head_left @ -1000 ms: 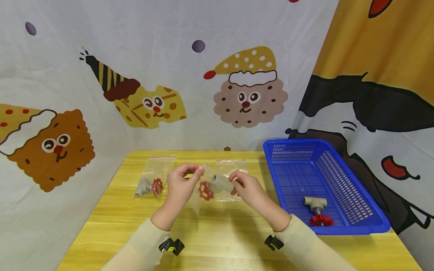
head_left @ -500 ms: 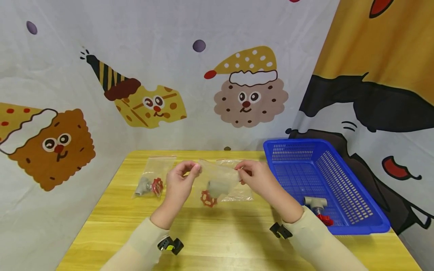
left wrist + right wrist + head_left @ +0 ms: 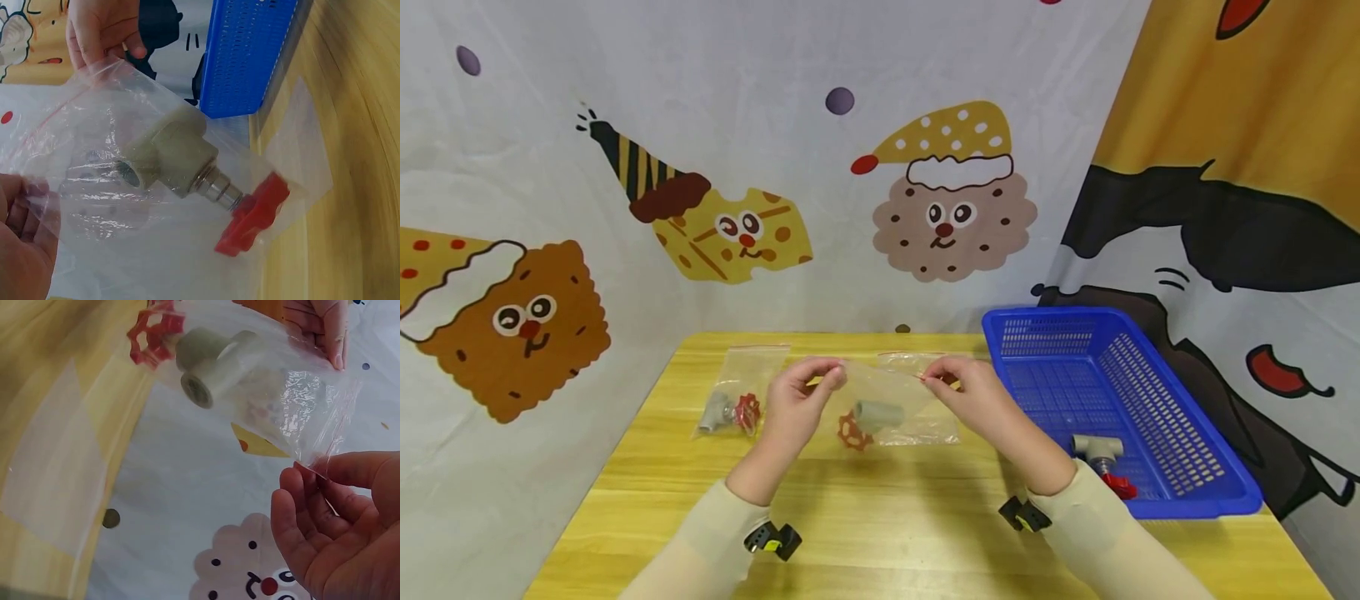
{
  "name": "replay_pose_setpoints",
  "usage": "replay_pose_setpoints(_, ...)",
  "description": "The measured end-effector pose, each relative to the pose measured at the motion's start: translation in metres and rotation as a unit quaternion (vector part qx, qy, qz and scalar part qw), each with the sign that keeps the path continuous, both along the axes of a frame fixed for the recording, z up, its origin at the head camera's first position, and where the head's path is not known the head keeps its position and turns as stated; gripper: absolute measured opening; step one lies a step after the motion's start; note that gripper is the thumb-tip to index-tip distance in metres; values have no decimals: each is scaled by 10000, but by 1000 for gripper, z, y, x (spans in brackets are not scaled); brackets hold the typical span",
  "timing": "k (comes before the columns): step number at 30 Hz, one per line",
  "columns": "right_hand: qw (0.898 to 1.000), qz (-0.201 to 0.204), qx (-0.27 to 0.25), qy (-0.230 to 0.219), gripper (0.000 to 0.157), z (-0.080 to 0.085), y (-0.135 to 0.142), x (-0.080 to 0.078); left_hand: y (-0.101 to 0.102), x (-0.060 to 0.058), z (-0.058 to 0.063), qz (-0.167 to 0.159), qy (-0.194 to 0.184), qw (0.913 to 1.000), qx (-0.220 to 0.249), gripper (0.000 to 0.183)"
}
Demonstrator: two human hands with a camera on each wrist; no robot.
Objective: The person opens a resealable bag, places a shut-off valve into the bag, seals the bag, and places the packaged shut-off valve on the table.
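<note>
Between both hands hangs a clear zip-lock bag (image 3: pixel 94 162), its red-lined mouth up. Inside it lies a grey pipe valve (image 3: pixel 181 150) with a metal stem and a red handwheel (image 3: pixel 256 215). My left hand (image 3: pixel 800 404) pinches one top corner of the bag between thumb and fingers. The opposite corner is pinched by my right hand (image 3: pixel 973 400), seen close in the right wrist view with the thumb against the forefinger. In the head view the valve (image 3: pixel 880 415) shows blurred through the plastic.
On the table (image 3: pixel 880 533), to the left, lies another bagged valve (image 3: pixel 718 412). A flat clear bag (image 3: pixel 925 429) lies behind the held one. The blue basket (image 3: pixel 1052 400) at the right contains an unbagged valve (image 3: pixel 1099 454). A printed cloth (image 3: pixel 850 292) hangs behind the table.
My right hand has gone from the valve's end to the bag's top right corner, moving right. The bag now stretches between the hands with the valve lower in it. My left hand has barely moved.
</note>
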State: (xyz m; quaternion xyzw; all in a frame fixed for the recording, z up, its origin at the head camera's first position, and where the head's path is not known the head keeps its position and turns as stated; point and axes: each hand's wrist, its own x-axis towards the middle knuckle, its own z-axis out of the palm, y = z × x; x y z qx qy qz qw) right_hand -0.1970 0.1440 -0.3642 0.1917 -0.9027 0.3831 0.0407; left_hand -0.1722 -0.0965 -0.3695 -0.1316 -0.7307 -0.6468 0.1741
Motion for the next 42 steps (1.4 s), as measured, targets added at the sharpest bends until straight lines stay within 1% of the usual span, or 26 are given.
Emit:
replay_pose_setpoints(4,9991,64,-217,-345,7,-1,1,0,0,0,1,-59,190,9998,-74,11)
replay_pose_setpoints(7,9986,122,-184,-473,8,-2,1,-1,1,1,3,-75,312,9993,-185,10)
replay_pose_setpoints(9,9994,107,-61,-335,9,-2,0,-2,2,2,4,-79,362,9987,-336,10)
replay_pose_setpoints(12,9998,187,-79,77,15,0,-6,-2,4,2,7,-93,408,9973,-605,10)
replay_pose_setpoints(14,9985,344,-242,345,22,3,-12,0,5,4,10,-72,436,9956,-831,9)
replay_pose_setpoints(16,9960,573,-447,521,29,7,-20,2,7,5,12,-73,489,9931,-1059,9)
replay_pose_setpoints(19,9933,752,-458,750,32,12,-32,5,8,8,14,-56,621,9891,-1332,9)
replay_pose_setpoints(23,9918,713,-289,1018,23,16,-45,4,11,8,15,3,786,9853,-1519,8)
replay_pose_setpoints(26,9918,669,-286,1046,12,16,-50,2,12,8,15,14,883,9832,-1600,8)
replay_pose_setpoints(29,9921,672,-348,1000,6,16,-52,0,12,7,14,0,916,9822,-1642,7)
replay_pose_setpoints(34,9916,756,-364,980,5,15,-53,-1,13,7,13,10,897,9812,-1710,7)
replay_pose_setpoints(39,9907,741,-307,1099,4,13,-53,-2,13,7,13,9,879,9806,-1754,6)
replay_pose_setpoints(42,9910,739,-313,1072,4,11,-52,-3,13,7,12,-19,841,9807,-1765,7)
